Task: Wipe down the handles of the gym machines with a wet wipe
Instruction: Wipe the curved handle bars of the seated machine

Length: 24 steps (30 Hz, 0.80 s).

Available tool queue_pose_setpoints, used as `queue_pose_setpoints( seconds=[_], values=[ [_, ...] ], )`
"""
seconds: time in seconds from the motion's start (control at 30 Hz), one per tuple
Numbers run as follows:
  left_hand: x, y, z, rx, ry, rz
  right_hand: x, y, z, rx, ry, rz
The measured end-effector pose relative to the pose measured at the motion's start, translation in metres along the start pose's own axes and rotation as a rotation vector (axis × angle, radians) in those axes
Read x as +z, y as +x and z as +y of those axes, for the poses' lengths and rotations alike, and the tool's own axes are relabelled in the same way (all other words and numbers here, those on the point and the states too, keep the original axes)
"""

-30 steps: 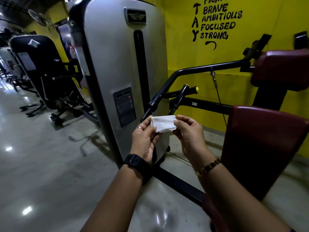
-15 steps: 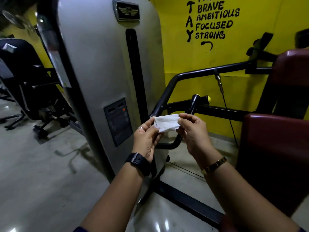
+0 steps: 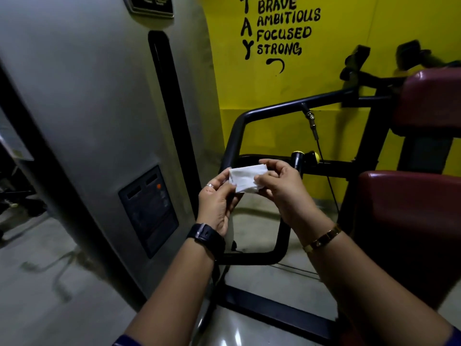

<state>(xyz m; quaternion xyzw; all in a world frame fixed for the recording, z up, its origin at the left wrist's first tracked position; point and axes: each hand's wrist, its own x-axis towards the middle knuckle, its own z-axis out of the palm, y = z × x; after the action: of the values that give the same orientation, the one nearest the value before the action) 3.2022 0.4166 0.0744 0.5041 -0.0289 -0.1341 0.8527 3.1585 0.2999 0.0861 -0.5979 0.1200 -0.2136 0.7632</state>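
Between both hands, wipe (image 3: 245, 178) held folded; left hand (image 3: 217, 201) pinches its left edge, right hand (image 3: 279, 184) pinches its right edge; just behind grip, black handle (image 3: 298, 159); beyond, yellow wall (image 3: 324, 71).

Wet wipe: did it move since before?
Yes. The wet wipe has come forward, closer to the machine's yellow-tipped handle.
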Motion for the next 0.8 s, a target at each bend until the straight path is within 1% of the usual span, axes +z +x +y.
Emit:
queue_pose_setpoints(
  seconds=[0.13, 0.27, 0.33, 0.4, 0.47, 0.5, 0.57, 0.63, 0.67, 0.73, 0.8],
  values=[
    [-0.009, 0.025, 0.007, -0.044, -0.054, -0.088, 0.013, 0.011, 0.006, 0.000, 0.004, 0.060],
    [-0.020, 0.055, 0.011, -0.089, -0.084, -0.202, 0.028, 0.020, 0.012, -0.039, 0.047, 0.164],
    [-0.027, 0.070, 0.014, -0.111, -0.050, -0.279, 0.038, 0.025, 0.015, -0.062, 0.066, 0.242],
    [-0.036, 0.085, 0.014, -0.094, 0.030, -0.362, 0.046, 0.027, 0.018, -0.080, 0.093, 0.325],
    [-0.047, 0.105, 0.010, 0.020, 0.208, -0.423, 0.054, 0.030, 0.022, -0.100, 0.112, 0.414],
    [-0.052, 0.114, 0.008, 0.131, 0.350, -0.440, 0.057, 0.031, 0.024, -0.114, 0.119, 0.460],
    [-0.059, 0.125, 0.006, 0.392, 0.688, -0.493, 0.060, 0.031, 0.027, -0.140, 0.142, 0.541],
    [-0.062, 0.132, 0.001, 0.597, 1.050, -0.586, 0.062, 0.027, 0.031, -0.159, 0.179, 0.610],
    [-0.062, 0.134, -0.002, 0.653, 1.224, -0.642, 0.063, 0.024, 0.033, -0.161, 0.205, 0.641],
    [-0.060, 0.136, -0.010, 0.690, 1.527, -0.677, 0.065, 0.017, 0.039, -0.148, 0.243, 0.692],
    [-0.059, 0.140, -0.016, 0.673, 1.675, -0.660, 0.066, 0.010, 0.045, -0.125, 0.245, 0.742]
  ],
)
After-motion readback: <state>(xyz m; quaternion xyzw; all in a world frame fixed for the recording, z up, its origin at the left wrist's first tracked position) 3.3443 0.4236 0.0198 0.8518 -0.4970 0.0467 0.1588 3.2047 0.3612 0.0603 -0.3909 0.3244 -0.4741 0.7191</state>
